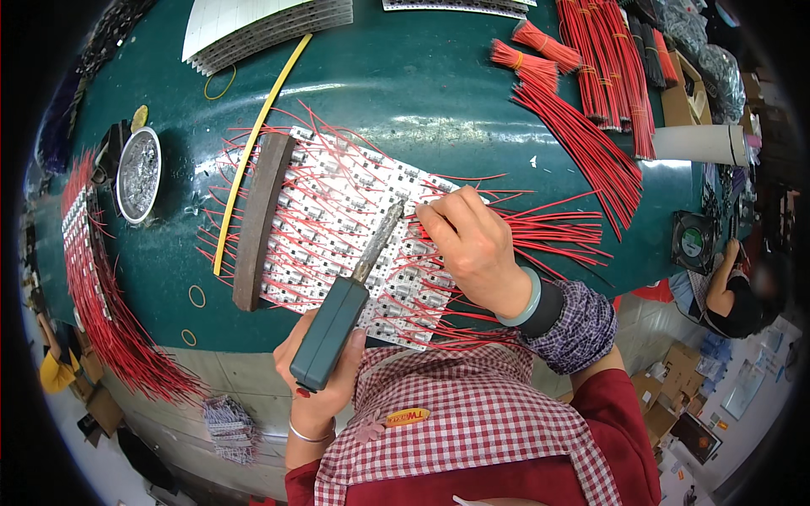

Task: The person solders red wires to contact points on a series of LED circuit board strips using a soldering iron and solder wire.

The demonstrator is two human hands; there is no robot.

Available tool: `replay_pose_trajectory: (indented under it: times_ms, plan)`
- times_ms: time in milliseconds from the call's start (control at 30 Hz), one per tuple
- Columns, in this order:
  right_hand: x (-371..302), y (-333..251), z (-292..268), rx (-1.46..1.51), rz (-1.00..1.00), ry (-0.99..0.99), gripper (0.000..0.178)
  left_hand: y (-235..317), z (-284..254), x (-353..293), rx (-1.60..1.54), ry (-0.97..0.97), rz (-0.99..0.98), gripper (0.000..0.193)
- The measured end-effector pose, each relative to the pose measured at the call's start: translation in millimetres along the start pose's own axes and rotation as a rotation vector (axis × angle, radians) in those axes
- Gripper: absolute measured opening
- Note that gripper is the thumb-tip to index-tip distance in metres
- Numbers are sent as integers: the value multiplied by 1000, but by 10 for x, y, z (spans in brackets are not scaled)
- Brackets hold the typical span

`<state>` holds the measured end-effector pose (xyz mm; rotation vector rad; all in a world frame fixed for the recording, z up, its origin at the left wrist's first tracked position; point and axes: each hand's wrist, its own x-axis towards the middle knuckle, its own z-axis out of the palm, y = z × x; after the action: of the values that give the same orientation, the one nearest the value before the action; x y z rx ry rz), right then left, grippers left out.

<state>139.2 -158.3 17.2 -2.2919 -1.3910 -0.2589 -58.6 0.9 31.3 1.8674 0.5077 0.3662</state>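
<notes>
My left hand (339, 381) is wrapped round the green handle of a soldering iron (332, 327). Its long metal tip points up and to the right, reaching the middle of a white circuit board panel (381, 293). Rows of small parts and red wires cover that panel. Over its right side, my right hand (477, 249) is closed in a pinch close to the iron's tip. Red wires (561, 229) run out to the right from beneath this hand. The pinched wire end is mostly hidden by my fingers.
A brown bar (267, 221) lies across the panel's left side, beside a yellow strip (256, 139). Further left stand a round metal bowl (140, 175) and a wired board stack (93, 253). Red wire bundles (603, 63) lie at far right, near a small fan (693, 240).
</notes>
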Motion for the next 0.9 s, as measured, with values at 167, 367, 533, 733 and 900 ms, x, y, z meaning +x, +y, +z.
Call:
replay_pose_trajectory:
  times_ms: [167, 367, 533, 733, 900]
  plan:
    - [-13, 9, 18, 18, 0, 11, 33, 75, 19, 17, -7, -33, -62, 21]
    - [-3, -2, 14, 16, -13, -7, 34, 92, 53, 17, -25, -31, -155, 17]
    - [-11, 2, 26, 3, -21, -14, 34, 92, 37, 18, 22, -65, -121, 18]
    - [-12, 9, 44, -3, -28, -19, 36, 129, 28, 42, 11, -60, -99, 19]
    - [-20, 13, 48, -14, -34, -26, 37, 130, -22, 18, 41, -46, -64, 20]
